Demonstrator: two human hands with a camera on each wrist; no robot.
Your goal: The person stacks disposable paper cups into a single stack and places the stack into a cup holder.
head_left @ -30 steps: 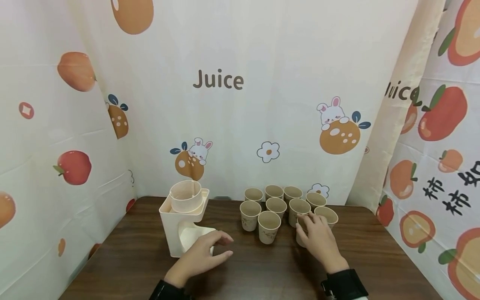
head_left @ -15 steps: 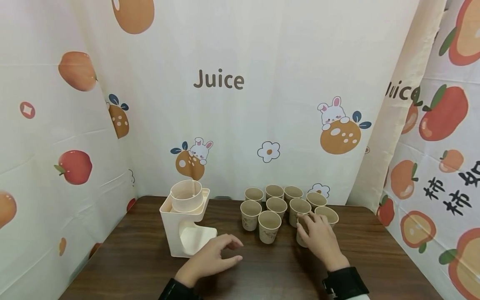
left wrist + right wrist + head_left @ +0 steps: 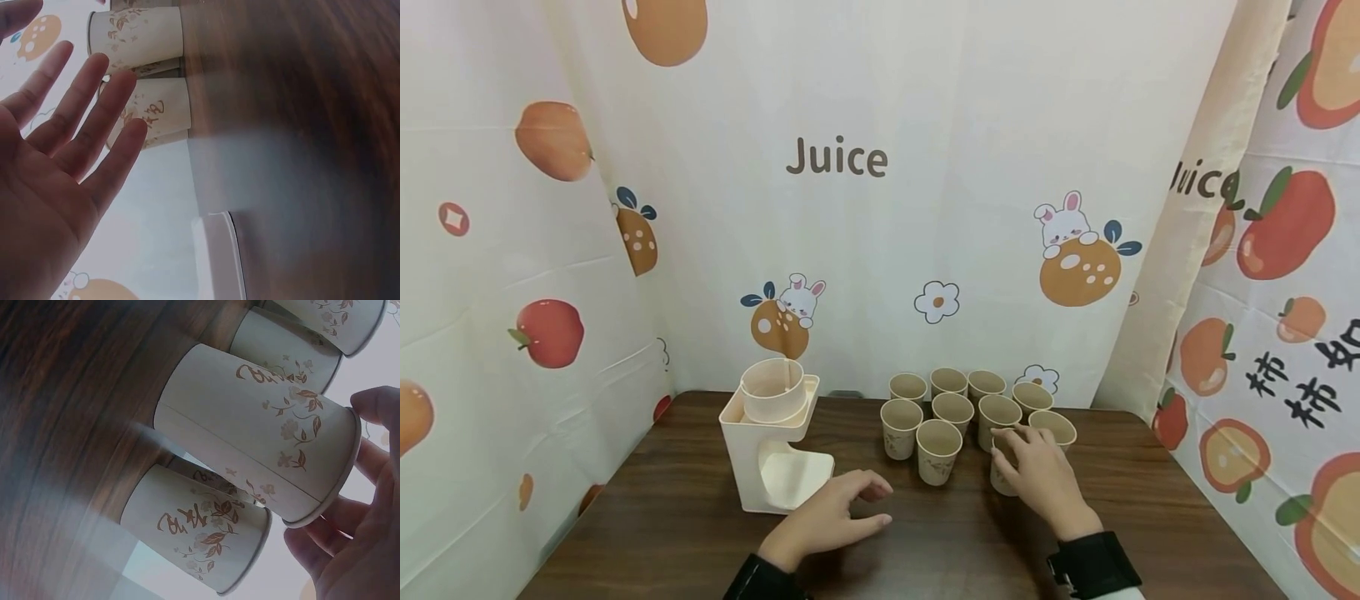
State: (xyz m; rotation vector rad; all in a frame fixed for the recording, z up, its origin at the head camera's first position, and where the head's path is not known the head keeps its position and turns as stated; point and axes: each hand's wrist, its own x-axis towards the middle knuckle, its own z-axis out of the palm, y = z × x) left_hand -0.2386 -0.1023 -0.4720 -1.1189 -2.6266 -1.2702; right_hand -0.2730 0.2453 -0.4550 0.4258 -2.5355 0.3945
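Left hand [image 3: 831,515] has shifted right, relaxed and empty, baring more dispenser tray [image 3: 796,473], while the right hand [image 3: 1039,475] grips a paper cup [image 3: 256,434] by its rim, front right among the other cups [image 3: 938,454].

I see one beige paper cup [image 3: 250,434], upright, its rolled rim in the grip of the right hand [image 3: 359,550]. Brown flowers and lettering decorate its wall beside a straight seam. My head view puts it right of centre, partly hidden by the fingers.
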